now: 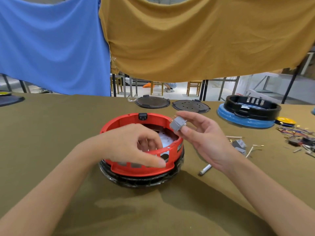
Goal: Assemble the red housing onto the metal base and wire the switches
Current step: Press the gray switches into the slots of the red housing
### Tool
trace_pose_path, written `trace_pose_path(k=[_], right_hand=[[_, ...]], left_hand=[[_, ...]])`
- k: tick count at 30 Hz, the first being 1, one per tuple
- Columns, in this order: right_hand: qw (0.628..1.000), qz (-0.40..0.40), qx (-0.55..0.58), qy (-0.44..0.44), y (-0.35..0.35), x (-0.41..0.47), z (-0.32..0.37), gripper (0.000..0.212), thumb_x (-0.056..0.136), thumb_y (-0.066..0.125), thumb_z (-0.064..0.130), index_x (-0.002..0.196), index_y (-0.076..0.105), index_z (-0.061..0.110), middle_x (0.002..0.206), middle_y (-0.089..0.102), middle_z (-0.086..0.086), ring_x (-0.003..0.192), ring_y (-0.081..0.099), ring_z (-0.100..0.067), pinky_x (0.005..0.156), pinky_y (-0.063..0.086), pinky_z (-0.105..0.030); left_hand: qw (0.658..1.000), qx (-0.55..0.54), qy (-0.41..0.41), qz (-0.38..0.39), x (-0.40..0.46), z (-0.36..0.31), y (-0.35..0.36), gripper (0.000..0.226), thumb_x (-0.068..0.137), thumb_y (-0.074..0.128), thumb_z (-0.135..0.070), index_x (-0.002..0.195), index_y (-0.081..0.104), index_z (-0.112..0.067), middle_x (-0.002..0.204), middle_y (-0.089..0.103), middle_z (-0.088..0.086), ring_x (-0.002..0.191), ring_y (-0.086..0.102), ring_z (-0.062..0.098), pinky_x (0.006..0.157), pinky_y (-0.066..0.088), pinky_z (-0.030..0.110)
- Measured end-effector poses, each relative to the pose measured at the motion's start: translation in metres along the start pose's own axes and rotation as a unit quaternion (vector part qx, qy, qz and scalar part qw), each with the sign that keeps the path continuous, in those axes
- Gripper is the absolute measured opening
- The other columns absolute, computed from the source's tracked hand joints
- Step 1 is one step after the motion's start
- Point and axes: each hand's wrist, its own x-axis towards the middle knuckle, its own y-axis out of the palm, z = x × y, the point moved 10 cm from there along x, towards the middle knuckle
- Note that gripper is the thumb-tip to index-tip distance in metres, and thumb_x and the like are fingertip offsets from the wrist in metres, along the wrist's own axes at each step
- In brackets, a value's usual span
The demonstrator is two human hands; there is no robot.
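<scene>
The red ring-shaped housing (153, 169) sits on a dark round base (139, 182) in the middle of the olive table. A black socket (142, 116) is set in its far wall. My left hand (134, 143) grips the housing's near rim, thumb outside and fingers curled inside. My right hand (201, 133) hovers just right of the housing and pinches a small grey switch (178, 123) with metal pins between thumb and fingers. More grey switches (239, 145) lie on the table to the right.
A marker-like tool (205, 169) lies right of the housing. A tangle of coloured wires (300, 135) is at the far right. A black housing on a blue base (248, 111) and two dark round plates (152, 102) stand at the back. Cloths hang behind.
</scene>
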Motion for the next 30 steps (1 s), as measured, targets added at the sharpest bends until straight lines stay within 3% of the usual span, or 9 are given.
trace_pose_path(k=[2, 4, 6, 9, 15, 20, 23, 26, 30], right_hand=[[1.000, 0.010, 0.008, -0.004, 0.003, 0.000, -0.001, 0.039, 0.073, 0.075, 0.005, 0.110, 0.073, 0.018, 0.115, 0.070, -0.004, 0.107, 0.067, -0.027, 0.088, 0.055, -0.031], [1.000, 0.010, 0.007, -0.009, 0.002, 0.000, 0.000, 0.040, 0.071, 0.076, 0.005, 0.108, 0.073, 0.020, 0.115, 0.070, -0.004, 0.105, 0.068, -0.027, 0.086, 0.055, -0.030], [1.000, 0.007, 0.004, -0.014, 0.001, 0.000, 0.001, 0.040, 0.070, 0.076, 0.007, 0.106, 0.074, 0.022, 0.116, 0.069, -0.004, 0.106, 0.068, -0.027, 0.086, 0.055, -0.032], [1.000, 0.001, -0.023, -0.020, -0.001, 0.000, 0.002, 0.038, 0.074, 0.076, 0.004, 0.106, 0.073, 0.024, 0.120, 0.067, -0.006, 0.108, 0.066, -0.030, 0.088, 0.055, -0.036], [0.996, -0.007, -0.082, -0.029, -0.003, 0.000, 0.001, 0.037, 0.077, 0.072, 0.005, 0.105, 0.072, 0.028, 0.118, 0.069, -0.004, 0.107, 0.067, -0.027, 0.088, 0.055, -0.035], [0.996, -0.009, -0.089, -0.013, -0.002, -0.001, 0.000, 0.039, 0.070, 0.083, 0.020, 0.107, 0.072, 0.025, 0.116, 0.071, -0.007, 0.110, 0.067, -0.025, 0.093, 0.053, -0.036], [0.997, -0.005, -0.074, 0.007, -0.001, -0.001, -0.003, 0.041, 0.073, 0.080, 0.010, 0.112, 0.068, 0.016, 0.114, 0.071, -0.010, 0.108, 0.068, -0.029, 0.092, 0.055, -0.037], [0.998, 0.006, -0.051, 0.028, 0.002, -0.003, -0.006, 0.039, 0.080, 0.074, 0.001, 0.116, 0.063, 0.007, 0.111, 0.071, -0.015, 0.106, 0.069, -0.031, 0.090, 0.057, -0.035], [0.997, 0.017, -0.052, 0.046, 0.006, -0.006, -0.009, 0.047, 0.076, 0.074, 0.009, 0.121, 0.061, 0.006, 0.113, 0.071, -0.014, 0.103, 0.071, -0.027, 0.084, 0.056, -0.028]], left_hand=[[1.000, 0.005, 0.008, 0.026, 0.000, -0.004, 0.008, 0.016, 0.082, 0.075, -0.044, 0.086, 0.068, -0.030, 0.076, 0.070, -0.002, 0.069, 0.067, 0.020, 0.068, 0.056, 0.042], [1.000, 0.011, 0.020, 0.006, 0.002, -0.005, 0.003, 0.011, 0.086, 0.074, -0.038, 0.079, 0.068, -0.031, 0.066, 0.065, -0.002, 0.058, 0.061, 0.018, 0.057, 0.050, 0.036], [0.999, 0.019, 0.029, -0.017, 0.003, -0.005, -0.001, 0.018, 0.086, 0.073, -0.036, 0.071, 0.064, -0.036, 0.056, 0.057, -0.007, 0.050, 0.051, 0.009, 0.052, 0.040, 0.023], [0.997, 0.044, 0.041, -0.045, 0.005, -0.008, -0.001, 0.023, 0.086, 0.073, -0.035, 0.068, 0.059, -0.039, 0.051, 0.045, -0.010, 0.049, 0.041, 0.007, 0.051, 0.030, 0.017], [0.989, 0.089, 0.050, -0.104, 0.006, -0.007, -0.005, 0.018, 0.083, 0.074, -0.038, 0.071, 0.062, -0.033, 0.053, 0.043, -0.007, 0.049, 0.038, 0.008, 0.050, 0.028, 0.018], [0.973, 0.162, 0.064, -0.150, 0.004, -0.010, -0.013, 0.026, 0.083, 0.070, -0.048, 0.068, 0.058, -0.030, 0.052, 0.047, -0.005, 0.049, 0.042, 0.011, 0.049, 0.031, 0.024], [0.966, 0.189, 0.055, -0.168, 0.005, -0.007, -0.016, 0.025, 0.083, 0.067, -0.052, 0.070, 0.059, -0.032, 0.050, 0.045, -0.009, 0.049, 0.042, 0.010, 0.050, 0.032, 0.024], [0.963, 0.201, 0.051, -0.175, 0.005, -0.005, -0.015, 0.032, 0.083, 0.065, -0.054, 0.063, 0.047, -0.038, 0.048, 0.040, -0.011, 0.048, 0.042, 0.011, 0.051, 0.032, 0.025], [0.956, 0.216, 0.065, -0.187, 0.006, -0.005, -0.013, 0.038, 0.085, 0.059, -0.056, 0.061, 0.052, -0.027, 0.047, 0.041, -0.009, 0.046, 0.039, 0.013, 0.049, 0.033, 0.029]])
